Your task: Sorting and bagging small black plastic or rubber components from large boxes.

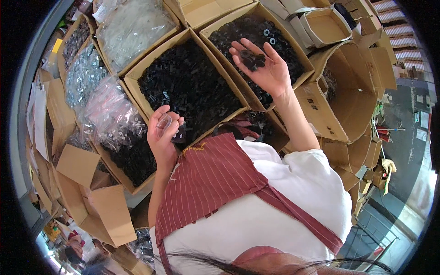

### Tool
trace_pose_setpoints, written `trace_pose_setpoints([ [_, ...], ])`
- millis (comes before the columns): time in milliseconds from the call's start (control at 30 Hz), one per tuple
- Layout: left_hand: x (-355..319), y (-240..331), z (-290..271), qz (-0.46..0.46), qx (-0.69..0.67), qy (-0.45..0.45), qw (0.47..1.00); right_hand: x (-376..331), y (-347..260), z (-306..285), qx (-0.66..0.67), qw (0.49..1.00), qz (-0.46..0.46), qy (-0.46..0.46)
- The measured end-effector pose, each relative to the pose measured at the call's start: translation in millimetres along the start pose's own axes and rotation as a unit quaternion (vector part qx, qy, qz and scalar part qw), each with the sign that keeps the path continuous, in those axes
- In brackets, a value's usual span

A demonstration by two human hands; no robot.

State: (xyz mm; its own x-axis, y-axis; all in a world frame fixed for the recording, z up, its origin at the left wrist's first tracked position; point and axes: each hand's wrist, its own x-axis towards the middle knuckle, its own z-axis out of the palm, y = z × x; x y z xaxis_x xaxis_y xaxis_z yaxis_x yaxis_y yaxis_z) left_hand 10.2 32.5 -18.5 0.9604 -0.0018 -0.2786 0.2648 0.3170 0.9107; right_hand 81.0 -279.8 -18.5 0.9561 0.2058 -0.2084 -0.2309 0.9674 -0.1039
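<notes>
Our striped red apron (215,169) fills the foreground. Above it our left hand (162,133) pinches a small clear bag (163,123) and a black part. Our right hand (261,64), open palm up, cradles black washers (253,58) over their cardboard box (300,55).

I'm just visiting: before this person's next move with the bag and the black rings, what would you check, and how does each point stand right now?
1. Right hand has black rings in its open palm: ok.
2. Left hand grips a small clear bag: ok.
3. Bag mouth open: cannot tell.
4. Palm is above the box of rings, so drops fall back in: ok.
5. Ring count in the palm: cannot tell.
</notes>
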Motion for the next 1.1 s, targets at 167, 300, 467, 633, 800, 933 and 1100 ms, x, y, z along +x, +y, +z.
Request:
trace_pose_setpoints([
  [167,1.7,-4.0,-6.3,0.015,0.014,-0.009,1.000,-1.5,1.7,7.4,-0.023,0.999,0.004,-0.026],
  [300,1.5,-4.7,-7.2,0.014,0.011,-0.013,1.000,0.0,4.2,8.2,-0.055,0.998,0.003,-0.036],
  [467,3.5,-5.5,-6.7,0.014,0.009,-0.010,1.000,2.9,3.3,1.1,-0.055,0.996,0.005,-0.066],
  [633,5.8,-6.7,-6.0,0.013,-0.007,-0.003,1.000,6.1,3.9,2.2,-0.015,0.996,0.021,-0.089],
  [800,6.7,-5.9,-5.7,0.011,0.013,-0.006,1.000,2.2,7.9,19.3,-0.040,0.999,-0.007,0.002],
  [933,7.2,-9.5,-9.7,0.017,0.014,-0.010,1.000,9.9,10.4,9.7,-0.076,0.997,0.002,-0.003],
  [1100,6.0,-5.1,-10.2,0.010,0.016,-0.011,1.000,10.9,13.7,11.3,-0.059,0.998,0.022,-0.010],
])
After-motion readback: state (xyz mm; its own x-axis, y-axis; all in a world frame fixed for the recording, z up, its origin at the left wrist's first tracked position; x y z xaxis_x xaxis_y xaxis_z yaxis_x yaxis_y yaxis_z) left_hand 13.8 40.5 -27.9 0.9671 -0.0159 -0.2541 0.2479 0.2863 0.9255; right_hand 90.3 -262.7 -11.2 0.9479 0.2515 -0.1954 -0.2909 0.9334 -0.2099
